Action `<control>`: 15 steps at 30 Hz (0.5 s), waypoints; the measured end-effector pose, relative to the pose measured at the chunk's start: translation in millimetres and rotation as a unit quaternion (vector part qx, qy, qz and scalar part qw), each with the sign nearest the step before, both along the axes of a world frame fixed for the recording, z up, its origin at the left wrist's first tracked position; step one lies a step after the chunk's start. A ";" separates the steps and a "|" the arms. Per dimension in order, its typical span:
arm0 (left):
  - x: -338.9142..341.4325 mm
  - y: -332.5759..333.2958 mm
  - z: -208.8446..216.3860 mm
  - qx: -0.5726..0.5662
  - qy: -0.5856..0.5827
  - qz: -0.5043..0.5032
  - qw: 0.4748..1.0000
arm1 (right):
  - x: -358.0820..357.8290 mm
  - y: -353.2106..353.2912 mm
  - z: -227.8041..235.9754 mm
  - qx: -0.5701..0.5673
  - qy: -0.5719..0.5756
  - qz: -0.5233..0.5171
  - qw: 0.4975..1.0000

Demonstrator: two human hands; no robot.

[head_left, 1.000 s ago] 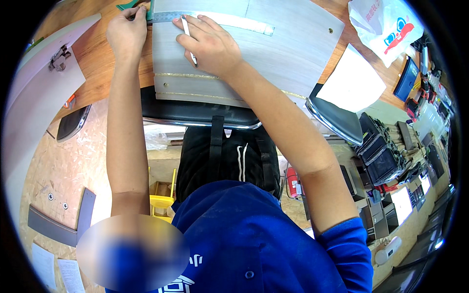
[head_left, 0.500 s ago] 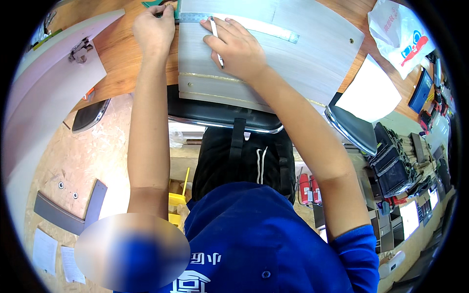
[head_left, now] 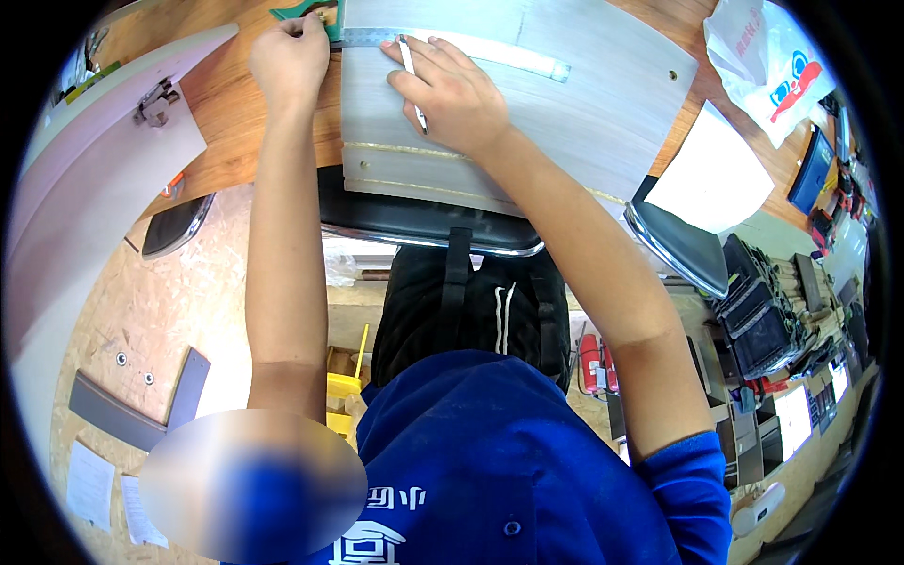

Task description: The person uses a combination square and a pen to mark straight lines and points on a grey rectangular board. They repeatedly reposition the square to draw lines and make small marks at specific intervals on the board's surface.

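Note:
A grey wood-grain panel lies on the wooden table, its near edge reaching past the table's front. Across its far part runs the metal blade of a try square, whose green handle sits against the panel's left edge. My left hand is closed, thumb and fingers pinching that handle. With fingertips on the blade, my right hand rests on the panel. A slim white pen is held between its fingers, standing tilted across them. The pen's tip is too small to make out.
A white door panel with a metal hinge stands at the left. On the table's right are a white paper sheet and a plastic bag. Black chairs stand under the front edge. Red fire extinguishers are on the floor.
My left hand has shifted very slightly toward me at the green handle. My right hand stays on the blade with the pen. The whole view has moved a little.

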State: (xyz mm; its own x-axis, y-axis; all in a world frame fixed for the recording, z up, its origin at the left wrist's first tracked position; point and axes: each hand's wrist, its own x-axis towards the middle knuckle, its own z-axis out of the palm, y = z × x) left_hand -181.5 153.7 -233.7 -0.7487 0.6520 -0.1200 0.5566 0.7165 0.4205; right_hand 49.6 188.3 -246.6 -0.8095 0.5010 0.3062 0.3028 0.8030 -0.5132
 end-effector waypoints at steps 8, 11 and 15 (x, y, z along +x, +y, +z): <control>1.8 2.7 2.3 -0.014 -0.006 0.008 1.000 | 2.1 0.4 -1.1 0.001 0.003 -0.002 1.000; 0.4 0.9 -2.5 -0.017 -0.013 -0.008 1.000 | 1.0 0.4 -4.5 0.009 0.007 -0.006 1.000; 3.5 3.1 -0.5 -0.032 0.002 -0.020 0.999 | 1.8 1.3 -4.8 0.001 0.006 -0.003 1.000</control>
